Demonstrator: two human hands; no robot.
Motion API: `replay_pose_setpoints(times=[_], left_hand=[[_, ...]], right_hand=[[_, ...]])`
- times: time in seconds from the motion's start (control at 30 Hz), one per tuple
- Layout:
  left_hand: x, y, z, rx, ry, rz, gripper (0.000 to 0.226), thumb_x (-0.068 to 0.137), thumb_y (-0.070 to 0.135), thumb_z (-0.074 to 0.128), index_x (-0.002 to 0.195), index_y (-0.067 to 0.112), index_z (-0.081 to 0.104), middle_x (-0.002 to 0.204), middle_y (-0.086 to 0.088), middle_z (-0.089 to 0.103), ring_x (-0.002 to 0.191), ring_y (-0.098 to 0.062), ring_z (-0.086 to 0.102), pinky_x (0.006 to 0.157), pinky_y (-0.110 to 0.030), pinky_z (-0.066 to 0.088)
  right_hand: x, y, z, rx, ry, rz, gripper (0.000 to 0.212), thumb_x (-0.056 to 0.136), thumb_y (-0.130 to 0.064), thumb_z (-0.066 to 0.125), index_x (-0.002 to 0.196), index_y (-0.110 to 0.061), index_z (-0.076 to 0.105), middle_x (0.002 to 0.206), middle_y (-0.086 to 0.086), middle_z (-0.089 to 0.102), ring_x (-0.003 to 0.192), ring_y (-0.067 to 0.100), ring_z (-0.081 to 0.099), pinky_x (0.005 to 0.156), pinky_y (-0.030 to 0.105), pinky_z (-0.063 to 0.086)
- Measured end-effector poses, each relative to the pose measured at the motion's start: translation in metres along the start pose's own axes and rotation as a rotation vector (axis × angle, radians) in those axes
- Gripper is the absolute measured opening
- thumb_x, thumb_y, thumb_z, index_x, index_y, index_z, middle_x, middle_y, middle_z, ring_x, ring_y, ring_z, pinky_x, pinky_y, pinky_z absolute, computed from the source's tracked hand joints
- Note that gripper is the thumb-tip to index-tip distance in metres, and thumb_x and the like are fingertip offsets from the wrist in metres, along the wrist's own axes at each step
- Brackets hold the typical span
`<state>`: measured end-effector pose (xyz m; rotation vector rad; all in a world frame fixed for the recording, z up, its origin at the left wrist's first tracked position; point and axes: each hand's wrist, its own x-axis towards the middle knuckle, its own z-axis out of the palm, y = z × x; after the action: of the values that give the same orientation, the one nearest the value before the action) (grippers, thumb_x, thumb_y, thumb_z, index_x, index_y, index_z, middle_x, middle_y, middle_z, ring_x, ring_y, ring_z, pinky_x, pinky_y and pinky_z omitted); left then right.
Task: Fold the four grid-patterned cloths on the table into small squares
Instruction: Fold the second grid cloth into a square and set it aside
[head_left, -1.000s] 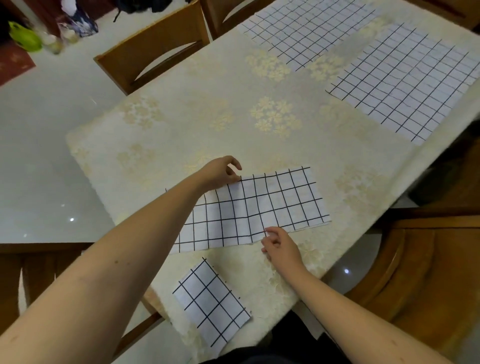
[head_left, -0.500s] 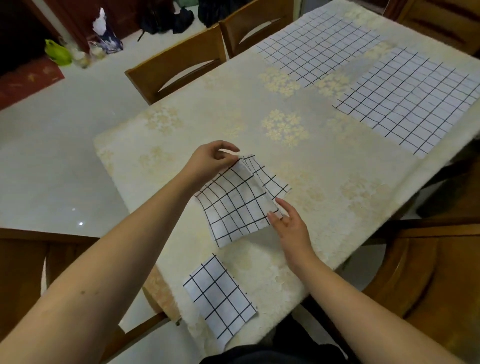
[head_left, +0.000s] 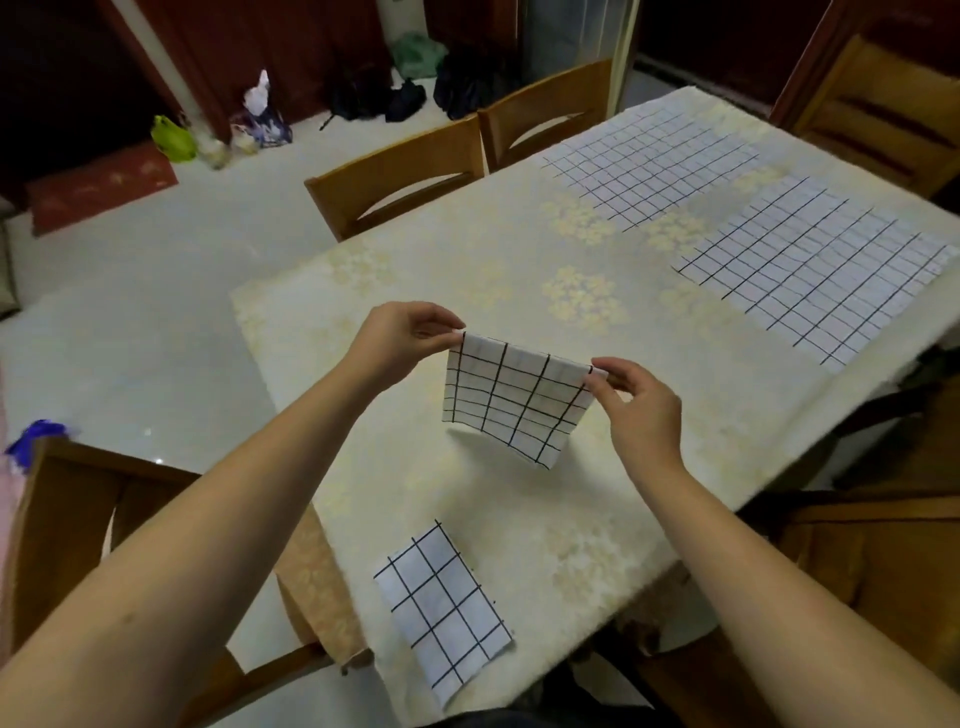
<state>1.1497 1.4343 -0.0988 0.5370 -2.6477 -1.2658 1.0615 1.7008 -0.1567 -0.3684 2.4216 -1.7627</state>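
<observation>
A folded white cloth with a black grid (head_left: 514, 400) hangs above the table, held by its two top corners. My left hand (head_left: 400, 340) pinches the upper left corner and my right hand (head_left: 636, 402) pinches the upper right corner. A second grid cloth (head_left: 441, 605), folded into a small rectangle, lies near the table's front edge. Two unfolded grid cloths lie flat farther back: one (head_left: 649, 166) at the far side and one (head_left: 815, 265) at the right.
The table (head_left: 467, 291) has a cream floral cover. Wooden chairs stand around it: two at the far left side (head_left: 410, 166), one at the near left (head_left: 78, 519), one at the right (head_left: 883, 545). Bags lie on the floor at the back.
The half-folded strip that lay flat on the table was folded over once more and lifted. Both hands now hold it up by its top corners. The view has tilted up.
</observation>
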Motion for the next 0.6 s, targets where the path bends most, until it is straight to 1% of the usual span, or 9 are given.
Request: replay_pose_setpoints(times=[0.07,0.13,0.23,0.3,0.37,0.43,0.5,0.53,0.6], left_hand=[[-0.004,-0.001,-0.003,0.058,0.019,0.035,0.012,0.083,0.018,0.075,0.095,0.014,0.074,0.083,0.006,0.072,0.073,0.012,0.064,0.068,-0.002,0.045],[-0.006,-0.003,-0.006,0.112,0.029,0.045,0.009,0.083,0.018,0.075,0.092,0.018,0.074,0.080,0.009,0.071,0.073,0.010,0.064,0.068,-0.004,0.046],[-0.008,-0.005,-0.010,0.162,0.031,0.048,0.007,0.084,0.020,0.074,0.091,0.022,0.072,0.081,0.010,0.070,0.077,0.005,0.063,0.071,-0.011,0.049],[-0.010,-0.004,-0.011,0.173,0.034,0.055,0.006,0.085,0.019,0.073,0.091,0.021,0.072,0.081,0.011,0.069,0.077,0.005,0.062,0.071,-0.012,0.048],[-0.012,-0.004,-0.011,0.185,0.032,0.058,0.006,0.086,0.018,0.072,0.091,0.022,0.072,0.082,0.012,0.068,0.078,0.007,0.061,0.069,-0.011,0.045],[-0.014,-0.004,-0.012,0.212,0.033,0.068,0.004,0.087,0.020,0.071,0.089,0.024,0.071,0.087,0.012,0.066,0.081,0.003,0.059,0.068,-0.014,0.043],[-0.016,-0.003,-0.014,0.226,0.006,0.089,0.003,0.089,0.023,0.068,0.090,0.024,0.070,0.100,0.011,0.063,0.088,-0.003,0.057,0.073,-0.018,0.046],[-0.017,-0.003,-0.015,0.204,-0.031,0.088,0.003,0.091,0.024,0.066,0.090,0.025,0.069,0.106,0.011,0.063,0.093,-0.005,0.057,0.078,-0.019,0.048],[-0.023,-0.001,-0.017,0.114,-0.127,0.050,0.004,0.093,0.026,0.062,0.091,0.026,0.065,0.111,0.013,0.066,0.099,-0.006,0.060,0.084,-0.021,0.049]], right_hand=[[0.001,-0.003,0.000,-0.031,-0.004,-0.007,0.014,0.083,-0.026,0.074,0.097,-0.027,0.073,0.087,-0.014,0.071,0.086,-0.005,0.064,0.076,0.010,0.043],[0.002,-0.007,0.001,-0.073,-0.010,-0.029,0.012,0.083,-0.027,0.074,0.095,-0.025,0.073,0.086,-0.012,0.072,0.084,-0.006,0.063,0.075,0.008,0.043],[0.002,-0.013,0.002,-0.124,-0.008,-0.081,0.005,0.083,-0.026,0.073,0.089,-0.025,0.074,0.083,-0.015,0.071,0.082,-0.003,0.064,0.079,0.019,0.049],[0.003,-0.016,0.003,-0.132,-0.012,-0.119,0.003,0.083,-0.024,0.073,0.086,-0.025,0.073,0.083,-0.015,0.069,0.082,-0.001,0.063,0.079,0.023,0.050],[0.004,-0.016,0.003,-0.183,-0.007,-0.179,0.004,0.083,-0.023,0.073,0.084,-0.027,0.072,0.087,-0.012,0.064,0.085,0.004,0.059,0.080,0.025,0.047],[0.005,-0.015,0.002,-0.223,-0.013,-0.188,0.004,0.083,-0.025,0.073,0.082,-0.029,0.071,0.095,-0.009,0.055,0.095,0.009,0.054,0.083,0.020,0.041],[0.006,-0.015,-0.002,-0.165,-0.069,-0.161,0.006,0.084,-0.025,0.072,0.083,-0.029,0.069,0.105,-0.012,0.057,0.105,0.003,0.053,0.086,0.012,0.037],[0.005,-0.016,-0.005,-0.102,-0.118,-0.126,0.006,0.085,-0.024,0.071,0.083,-0.028,0.068,0.108,-0.015,0.061,0.106,-0.001,0.055,0.087,0.012,0.038],[0.003,-0.019,-0.011,0.025,-0.219,-0.037,0.007,0.086,-0.020,0.070,0.084,-0.026,0.067,0.097,-0.013,0.069,0.093,-0.001,0.062,0.083,0.018,0.045]])
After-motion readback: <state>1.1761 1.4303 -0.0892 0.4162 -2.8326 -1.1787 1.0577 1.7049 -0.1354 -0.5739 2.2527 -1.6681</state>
